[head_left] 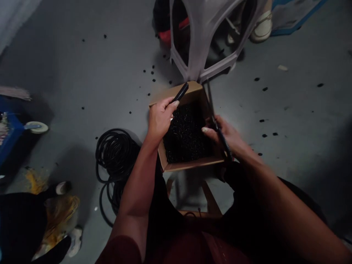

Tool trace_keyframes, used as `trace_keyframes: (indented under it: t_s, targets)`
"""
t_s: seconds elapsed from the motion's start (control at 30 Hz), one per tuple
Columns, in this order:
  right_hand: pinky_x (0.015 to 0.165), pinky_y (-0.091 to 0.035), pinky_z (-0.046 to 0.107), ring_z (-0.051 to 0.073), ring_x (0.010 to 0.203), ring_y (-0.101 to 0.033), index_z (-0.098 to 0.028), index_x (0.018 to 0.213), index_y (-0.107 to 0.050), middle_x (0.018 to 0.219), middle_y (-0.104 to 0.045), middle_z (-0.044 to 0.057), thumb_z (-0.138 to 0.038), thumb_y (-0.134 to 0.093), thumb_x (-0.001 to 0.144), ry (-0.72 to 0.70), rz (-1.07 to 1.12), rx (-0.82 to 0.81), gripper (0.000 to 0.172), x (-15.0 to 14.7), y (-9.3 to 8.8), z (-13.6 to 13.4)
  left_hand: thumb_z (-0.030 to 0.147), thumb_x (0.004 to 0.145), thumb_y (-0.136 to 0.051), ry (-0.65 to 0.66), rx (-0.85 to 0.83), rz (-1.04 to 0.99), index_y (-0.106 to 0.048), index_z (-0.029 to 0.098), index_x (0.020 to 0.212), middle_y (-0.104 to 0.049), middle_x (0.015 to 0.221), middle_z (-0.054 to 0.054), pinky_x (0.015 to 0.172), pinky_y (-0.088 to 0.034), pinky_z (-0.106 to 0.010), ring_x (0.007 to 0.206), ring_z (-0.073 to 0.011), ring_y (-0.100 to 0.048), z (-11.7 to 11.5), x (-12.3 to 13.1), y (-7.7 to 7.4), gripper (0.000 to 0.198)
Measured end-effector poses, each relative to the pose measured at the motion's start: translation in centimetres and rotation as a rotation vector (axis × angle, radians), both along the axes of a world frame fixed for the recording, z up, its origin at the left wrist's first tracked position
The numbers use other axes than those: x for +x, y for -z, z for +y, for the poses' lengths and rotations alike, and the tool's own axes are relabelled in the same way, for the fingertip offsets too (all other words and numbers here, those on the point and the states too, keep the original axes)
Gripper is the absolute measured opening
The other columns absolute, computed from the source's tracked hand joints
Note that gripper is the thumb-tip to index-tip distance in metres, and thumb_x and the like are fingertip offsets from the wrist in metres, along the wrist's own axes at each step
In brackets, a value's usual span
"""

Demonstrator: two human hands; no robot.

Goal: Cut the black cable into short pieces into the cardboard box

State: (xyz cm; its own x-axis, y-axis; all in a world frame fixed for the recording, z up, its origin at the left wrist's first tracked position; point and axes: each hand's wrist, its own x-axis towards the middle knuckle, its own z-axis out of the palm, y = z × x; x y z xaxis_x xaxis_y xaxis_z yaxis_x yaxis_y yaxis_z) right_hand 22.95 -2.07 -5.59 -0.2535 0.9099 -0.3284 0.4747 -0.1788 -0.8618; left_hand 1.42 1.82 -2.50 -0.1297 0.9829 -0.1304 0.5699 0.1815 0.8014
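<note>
My left hand (161, 119) is closed round a short black ribbed tube (180, 92), whose end points up and to the right over the box. In my right hand (228, 135) is a dark long-bladed tool, which looks like scissors (213, 108), its blades pointing away from me beside the box's right wall. Between my hands stands an open cardboard box (192, 167) holding a heap of small black pieces (187, 135). A coil of black tubing (117, 154) lies on the floor left of my left forearm.
A pale plastic stool (196, 44) stands just beyond the box, with a person's shoe (262, 27) to its right. Small black bits dot the floor (110, 73). At left are a blue wheeled object (12, 132) and another person's legs (22, 220).
</note>
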Motion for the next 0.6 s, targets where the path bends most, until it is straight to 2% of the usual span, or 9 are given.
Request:
trace_keyframes:
  t_s: [0.17, 0.33, 0.6]
  targets:
    - [0.078, -0.049, 0.042, 0.027, 0.093, -0.062, -0.022, 0.117, -0.049, 0.104, -0.065, 0.008, -0.056, -0.058, 0.081, -0.144, 0.000, -0.051, 0.049, 0.1, 0.3, -0.4, 0.030, 0.086, -0.054, 0.023, -0.033, -0.082, -0.071, 0.019, 0.102, -0.065, 0.074, -0.001, 0.058, -0.041, -0.021, 0.061, -0.0094, -0.053, 0.1, 0.7, 0.4, 0.026]
    - [0.079, -0.049, 0.043, 0.028, 0.094, -0.063, -0.025, 0.119, -0.048, 0.105, -0.066, 0.008, -0.055, -0.059, 0.082, -0.161, -0.011, -0.060, 0.049, 0.3, 0.3, -0.5, 0.034, 0.085, -0.055, 0.042, -0.096, -0.174, -0.069, 0.018, 0.111, -0.066, 0.077, -0.001, 0.057, -0.040, -0.021, 0.059, -0.0082, -0.049, 0.1, 1.3, 0.8, 0.033]
    - [0.080, -0.048, 0.043, 0.030, 0.095, -0.063, -0.023, 0.116, -0.050, 0.107, -0.067, 0.010, -0.057, -0.057, 0.082, -0.165, -0.046, -0.078, 0.048, 0.9, -0.5, -0.4, 0.035, 0.087, -0.053, 0.160, -0.230, -0.366, -0.061, 0.016, 0.124, -0.057, 0.074, 0.000, 0.054, -0.035, -0.019, 0.057, -0.0060, -0.043, -0.2, 1.7, 1.9, 0.043]
